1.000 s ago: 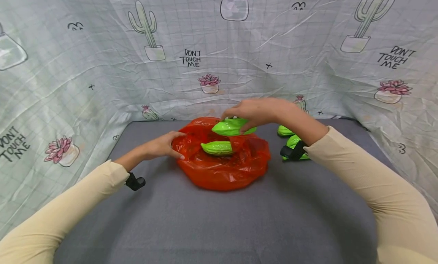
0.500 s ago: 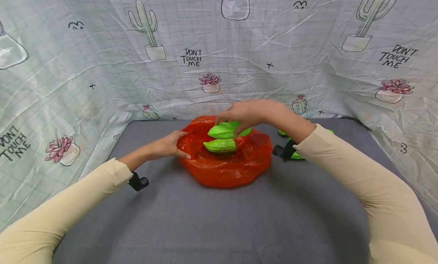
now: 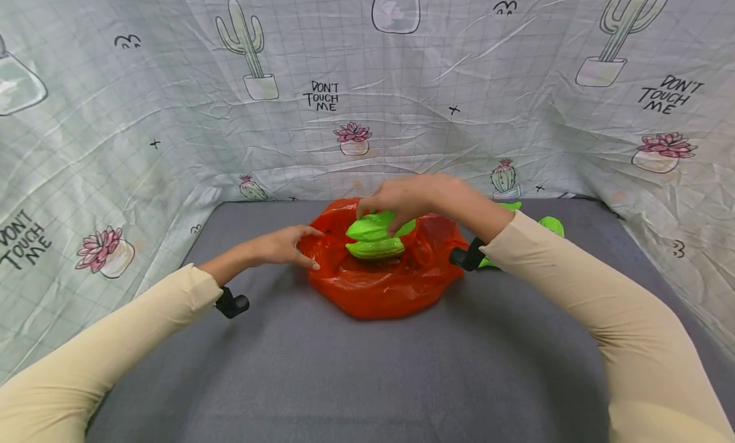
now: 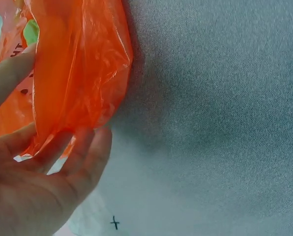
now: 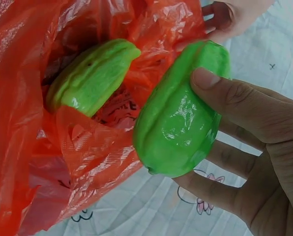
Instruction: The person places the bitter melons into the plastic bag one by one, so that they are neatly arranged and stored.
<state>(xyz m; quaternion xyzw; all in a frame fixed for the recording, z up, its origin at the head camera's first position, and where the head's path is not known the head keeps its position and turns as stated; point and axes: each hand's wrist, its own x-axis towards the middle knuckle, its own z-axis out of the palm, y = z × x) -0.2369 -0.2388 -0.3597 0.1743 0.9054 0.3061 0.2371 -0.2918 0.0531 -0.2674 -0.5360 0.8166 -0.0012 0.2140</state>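
Note:
A red-orange plastic bag (image 3: pixel 373 299) sits with its mouth spread wide on the grey table. At its left edge my left hand (image 3: pixel 281 246) holds the rim, with the thumb on the inner side and the fingers outside the film (image 4: pixel 87 59). My right hand (image 3: pixel 410 197) grips a glossy bright green ribbed fruit (image 5: pixel 181 118), thumb on one face and fingers behind. That fruit is over the bag's mouth. Just below it in the head view, a second ribbed fruit (image 5: pixel 95 76), more yellowish green, lies inside the bag.
To the right of the bag, partly behind the right forearm, lie more green fruits (image 3: pixel 552 225). A printed cactus cloth (image 3: pixel 367 79) hangs round the back and sides of the grey table (image 3: pixel 367 373). A black wrist mount (image 3: pixel 232 304) hangs under the left wrist.
My right hand has carried the green fruit slightly left and down, closer to the fruit in the bag. The left hand has stayed at the bag's rim, shifting slightly right.

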